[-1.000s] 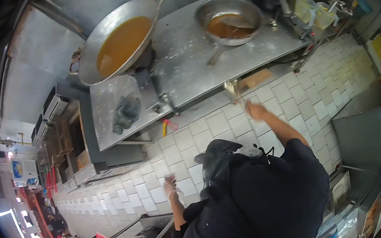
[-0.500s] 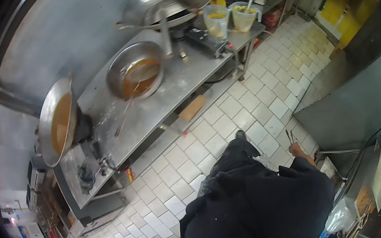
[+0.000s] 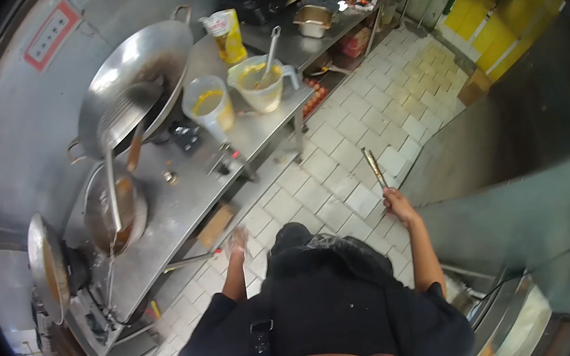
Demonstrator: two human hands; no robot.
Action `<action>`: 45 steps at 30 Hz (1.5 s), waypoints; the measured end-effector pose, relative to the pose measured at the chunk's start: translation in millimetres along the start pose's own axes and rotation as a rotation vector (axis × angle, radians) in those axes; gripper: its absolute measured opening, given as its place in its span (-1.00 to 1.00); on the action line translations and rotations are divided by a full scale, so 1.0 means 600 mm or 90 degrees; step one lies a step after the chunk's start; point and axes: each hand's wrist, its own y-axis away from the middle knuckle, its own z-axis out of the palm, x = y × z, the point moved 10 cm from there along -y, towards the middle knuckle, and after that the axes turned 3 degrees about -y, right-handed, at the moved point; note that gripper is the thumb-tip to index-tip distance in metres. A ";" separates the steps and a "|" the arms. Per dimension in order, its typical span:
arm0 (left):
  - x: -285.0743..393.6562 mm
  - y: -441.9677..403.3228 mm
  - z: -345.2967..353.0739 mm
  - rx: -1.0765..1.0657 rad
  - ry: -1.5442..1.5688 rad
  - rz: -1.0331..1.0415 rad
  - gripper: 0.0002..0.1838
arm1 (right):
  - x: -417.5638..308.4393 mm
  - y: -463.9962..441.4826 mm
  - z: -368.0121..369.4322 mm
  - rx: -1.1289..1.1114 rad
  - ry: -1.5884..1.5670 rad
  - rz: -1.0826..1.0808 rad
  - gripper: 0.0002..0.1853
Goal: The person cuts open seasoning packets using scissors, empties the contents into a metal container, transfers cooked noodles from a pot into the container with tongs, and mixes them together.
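My right hand is closed on a pair of metal tongs, held up over the tiled floor. The tongs' arms lie close together and point away from me. My left hand, in a clear plastic glove, hangs beside the steel table's front edge; its fingers are smeared and what they do is unclear. Two plastic jugs with yellow residue stand on the table: the left jug and the right jug, with a ladle in it. A yellow bag is behind them.
A large wok holds a strainer at the back left. A steel bowl with brown liquid and another wok stand further left. A metal cabinet is at right, with a cardboard box on the floor beyond.
The view has swung right along the table, bringing the jugs and far counter closer. My left hand has come back into view. The tongs have moved from low at my right side to out in front.
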 end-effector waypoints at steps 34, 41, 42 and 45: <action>0.939 -0.283 1.071 0.289 0.007 0.407 -0.63 | -0.685 -0.897 -0.422 -0.044 0.371 -0.232 -0.62; 1.062 -0.355 1.074 0.251 -0.403 0.420 -0.47 | -0.853 -1.100 -0.262 -0.111 0.408 -0.357 -0.65; 1.064 -0.356 1.069 0.251 -0.393 0.411 -0.47 | -0.880 -1.121 -0.232 -0.120 0.385 -0.383 -0.65; 1.052 -0.346 1.010 0.379 -0.294 0.315 -0.57 | -0.955 -1.193 -0.149 -0.154 0.383 -0.471 -0.63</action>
